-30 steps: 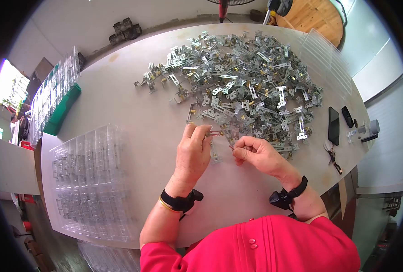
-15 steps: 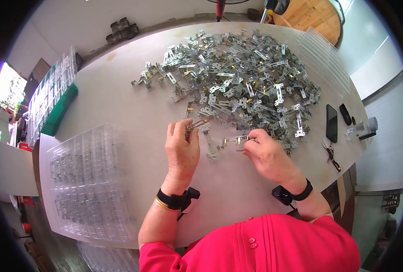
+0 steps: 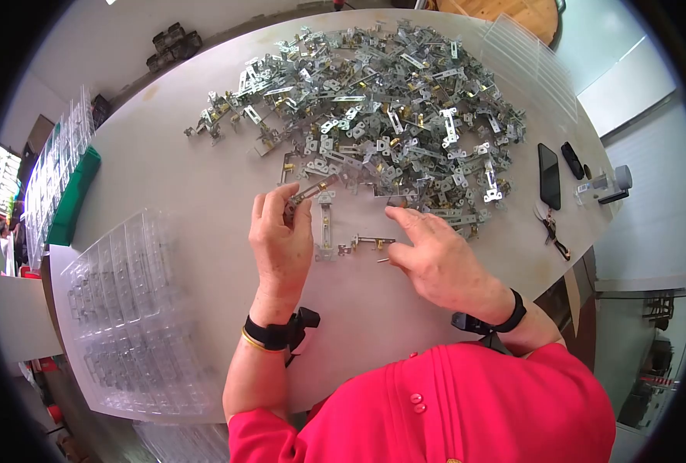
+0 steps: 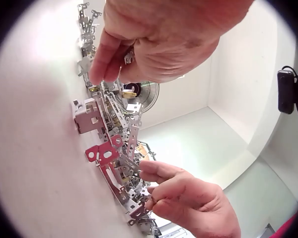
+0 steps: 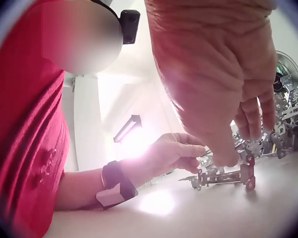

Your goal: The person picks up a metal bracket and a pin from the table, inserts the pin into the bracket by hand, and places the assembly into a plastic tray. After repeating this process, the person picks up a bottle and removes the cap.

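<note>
My left hand (image 3: 279,235) grips a metal bracket with brass-coloured parts (image 3: 316,187) between thumb and fingers, one end slanting up toward the pile. Opposite, my right hand (image 3: 443,258) pinches the near end of a second metal bracket (image 3: 374,242), low at the tabletop. In the right wrist view its thumb lies against this bracket (image 5: 223,176) while several other fingers reach out past it. A thin rod tip (image 3: 384,260) pokes from under the right thumb. Between the hands a third bracket (image 3: 326,222) lies on the table, pointing away from me.
A large pile of similar brackets (image 3: 397,100) covers the table's back. Clear plastic trays with brackets (image 3: 123,309) stand at left, an unfilled-looking clear tray (image 3: 540,62) at back right. A phone (image 3: 549,176) and orange-black pliers (image 3: 553,234) lie at right.
My hands have moved apart from each other, bringing the brackets between them into view. The right index finger has stretched forward. The head view has shifted, so the table appears farther left and up.
</note>
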Demonstrator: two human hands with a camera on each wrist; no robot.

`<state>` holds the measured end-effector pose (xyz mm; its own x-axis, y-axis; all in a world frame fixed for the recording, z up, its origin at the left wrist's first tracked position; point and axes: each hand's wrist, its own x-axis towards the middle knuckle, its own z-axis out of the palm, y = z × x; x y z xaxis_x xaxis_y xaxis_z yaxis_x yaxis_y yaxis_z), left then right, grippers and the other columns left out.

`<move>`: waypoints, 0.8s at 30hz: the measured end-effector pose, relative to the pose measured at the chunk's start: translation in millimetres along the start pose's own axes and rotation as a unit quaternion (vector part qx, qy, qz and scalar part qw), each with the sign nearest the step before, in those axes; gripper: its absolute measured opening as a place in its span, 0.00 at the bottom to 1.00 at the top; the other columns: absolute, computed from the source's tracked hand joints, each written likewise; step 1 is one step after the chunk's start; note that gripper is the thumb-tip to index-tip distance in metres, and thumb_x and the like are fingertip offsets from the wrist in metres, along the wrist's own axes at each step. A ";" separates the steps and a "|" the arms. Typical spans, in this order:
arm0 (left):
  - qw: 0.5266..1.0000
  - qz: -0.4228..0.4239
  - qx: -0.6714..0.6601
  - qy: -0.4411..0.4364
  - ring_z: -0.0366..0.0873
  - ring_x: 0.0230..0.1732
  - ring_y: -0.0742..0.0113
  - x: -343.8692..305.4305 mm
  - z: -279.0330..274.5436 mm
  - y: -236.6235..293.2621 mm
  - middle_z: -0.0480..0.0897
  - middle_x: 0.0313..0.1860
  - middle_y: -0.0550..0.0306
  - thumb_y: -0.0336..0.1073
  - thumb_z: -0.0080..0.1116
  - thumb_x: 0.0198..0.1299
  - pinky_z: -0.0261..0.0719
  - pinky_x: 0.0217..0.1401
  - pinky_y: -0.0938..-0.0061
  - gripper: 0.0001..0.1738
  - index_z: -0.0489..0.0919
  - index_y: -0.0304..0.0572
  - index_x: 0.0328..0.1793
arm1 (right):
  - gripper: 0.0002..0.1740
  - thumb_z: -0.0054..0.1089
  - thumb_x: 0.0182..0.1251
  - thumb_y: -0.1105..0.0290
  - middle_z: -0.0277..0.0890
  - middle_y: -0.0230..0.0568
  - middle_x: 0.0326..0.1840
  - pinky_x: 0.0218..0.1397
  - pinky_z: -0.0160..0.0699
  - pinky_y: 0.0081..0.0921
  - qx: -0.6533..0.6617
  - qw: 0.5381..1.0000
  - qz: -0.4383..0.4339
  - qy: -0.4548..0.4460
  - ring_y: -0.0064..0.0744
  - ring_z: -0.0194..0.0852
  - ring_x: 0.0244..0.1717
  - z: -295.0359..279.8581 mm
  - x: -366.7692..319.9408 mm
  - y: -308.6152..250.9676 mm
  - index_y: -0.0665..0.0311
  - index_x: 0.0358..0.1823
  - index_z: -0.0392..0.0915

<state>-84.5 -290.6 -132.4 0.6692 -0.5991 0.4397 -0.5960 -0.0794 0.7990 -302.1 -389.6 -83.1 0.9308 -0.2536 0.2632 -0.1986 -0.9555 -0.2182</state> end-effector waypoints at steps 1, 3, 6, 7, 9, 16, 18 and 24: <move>1.000 -0.011 -0.009 -0.011 0.75 0.30 0.77 -0.3 -0.1 1.0 0.77 0.37 0.60 0.23 0.67 0.62 0.76 0.33 0.79 0.12 0.83 0.35 0.52 | 0.06 0.66 0.60 0.76 0.74 0.53 0.66 0.63 0.76 0.45 0.047 0.999 0.021 0.005 0.56 0.75 0.63 -2.7 1.7 0.6 0.66 0.38 0.80; 0.999 -0.022 -0.018 -0.021 0.76 0.30 0.77 -1.7 -0.2 5.2 0.77 0.37 0.60 0.23 0.66 0.62 0.77 0.33 0.80 0.13 0.83 0.35 0.52 | 0.06 0.67 0.62 0.76 0.75 0.52 0.66 0.64 0.76 0.44 0.094 0.995 0.042 0.011 0.57 0.75 0.64 -8.1 5.4 2.6 0.65 0.39 0.80; 0.997 0.003 -0.058 -0.058 0.78 0.31 0.76 -4.1 1.4 15.5 0.77 0.37 0.60 0.22 0.67 0.61 0.79 0.34 0.80 0.13 0.83 0.35 0.53 | 0.07 0.67 0.65 0.74 0.75 0.55 0.64 0.58 0.81 0.41 0.242 0.962 0.123 0.022 0.54 0.77 0.64 -12.0 11.0 12.0 0.62 0.43 0.80; 0.994 0.014 -0.073 -0.080 0.78 0.31 0.76 -5.7 2.5 17.7 0.77 0.37 0.60 0.22 0.67 0.61 0.80 0.35 0.80 0.14 0.83 0.35 0.53 | 0.06 0.67 0.67 0.74 0.76 0.54 0.62 0.56 0.81 0.38 0.259 0.955 0.126 0.063 0.51 0.77 0.64 -8.5 11.3 17.5 0.61 0.43 0.80; 0.990 0.038 -0.081 -0.113 0.80 0.33 0.75 -7.6 2.6 23.9 0.78 0.38 0.59 0.21 0.68 0.60 0.82 0.37 0.79 0.15 0.83 0.36 0.54 | 0.03 0.65 0.71 0.74 0.79 0.48 0.59 0.53 0.80 0.32 0.294 0.940 0.131 0.113 0.44 0.77 0.65 -7.7 14.8 22.7 0.62 0.44 0.80; 0.986 0.064 -0.066 -0.139 0.82 0.35 0.72 -13.1 5.0 28.4 0.80 0.40 0.58 0.22 0.69 0.60 0.84 0.38 0.78 0.15 0.84 0.38 0.54 | 0.03 0.63 0.72 0.76 0.81 0.45 0.56 0.51 0.80 0.27 0.375 0.909 0.156 0.090 0.32 0.82 0.50 -3.8 17.9 19.1 0.65 0.44 0.79; 0.986 0.068 -0.066 -0.136 0.82 0.36 0.72 -13.5 4.8 27.2 0.80 0.40 0.58 0.22 0.69 0.59 0.84 0.38 0.78 0.16 0.84 0.38 0.54 | 0.02 0.62 0.73 0.77 0.81 0.42 0.55 0.48 0.79 0.23 0.387 0.904 0.161 0.088 0.24 0.79 0.43 -1.1 18.4 20.2 0.65 0.43 0.79; 0.985 0.054 -0.097 -0.130 0.80 0.35 0.73 -12.2 5.4 28.7 0.79 0.39 0.58 0.22 0.69 0.59 0.83 0.37 0.78 0.16 0.83 0.37 0.54 | 0.02 0.61 0.75 0.76 0.81 0.39 0.54 0.47 0.78 0.19 0.465 0.863 0.174 0.094 0.19 0.76 0.43 3.5 20.5 21.4 0.67 0.43 0.79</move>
<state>-112.2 -289.9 -117.1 0.4552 -0.7821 0.4256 -0.5437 0.1344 0.8284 -286.2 -414.7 -85.7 0.7807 -0.6047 0.1580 -0.0423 -0.3034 -0.9519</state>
